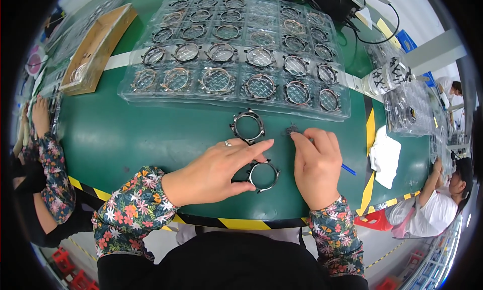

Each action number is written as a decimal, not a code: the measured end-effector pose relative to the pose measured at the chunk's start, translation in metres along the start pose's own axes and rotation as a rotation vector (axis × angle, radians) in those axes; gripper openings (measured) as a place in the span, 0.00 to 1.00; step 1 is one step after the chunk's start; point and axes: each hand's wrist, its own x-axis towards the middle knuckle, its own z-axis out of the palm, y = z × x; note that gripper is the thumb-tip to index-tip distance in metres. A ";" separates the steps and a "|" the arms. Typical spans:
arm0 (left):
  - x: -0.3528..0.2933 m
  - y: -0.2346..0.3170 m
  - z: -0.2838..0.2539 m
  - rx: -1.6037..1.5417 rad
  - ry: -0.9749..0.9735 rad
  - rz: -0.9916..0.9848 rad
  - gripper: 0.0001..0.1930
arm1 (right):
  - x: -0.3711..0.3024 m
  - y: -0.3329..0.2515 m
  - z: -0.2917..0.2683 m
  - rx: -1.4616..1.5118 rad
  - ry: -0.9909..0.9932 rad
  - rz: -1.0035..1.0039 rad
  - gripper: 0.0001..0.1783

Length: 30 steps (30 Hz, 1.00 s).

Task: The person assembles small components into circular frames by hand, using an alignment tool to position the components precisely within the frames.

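Green matting covered the work table (126,134), edged with yellow and black striped tape. A clear plastic tray (236,53) lay across its far half, each pocket holding a round metal ring. A wooden box (98,48) stood at the far left, and a white cloth (385,156) lay at the right, well apart from my hands.

My left hand (214,171) rested flat on the mat, fingers spread and pointing right, the thumb and forefinger bracketing a metal watch case (262,175) without pinching it; the case lay on the mat, touching my fingers. A second watch case (247,126) lay loose just beyond, between my hand and the tray.

My right hand (317,164) had its fingertips pressed together at a small dark heap of tiny parts (291,131) on the mat; whether one was actually held I could not tell. A blue pen (348,169) showed from under that hand.

I judged the step in hand to be picking a small part for fitting to the nearer case. The next move called for a sure pinch and steady bracing.
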 end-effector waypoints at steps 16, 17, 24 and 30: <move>0.002 0.000 -0.003 -0.035 -0.003 -0.025 0.46 | 0.004 0.004 0.001 0.040 0.033 0.021 0.13; 0.003 0.001 -0.004 -0.036 -0.010 -0.030 0.46 | 0.003 0.006 0.002 0.019 0.018 0.007 0.13; 0.003 0.000 -0.005 -0.040 -0.012 -0.022 0.44 | 0.001 0.002 0.003 -0.090 -0.040 -0.018 0.17; 0.001 -0.002 -0.007 0.048 -0.051 0.035 0.43 | -0.002 -0.006 -0.005 -0.130 -0.119 0.011 0.19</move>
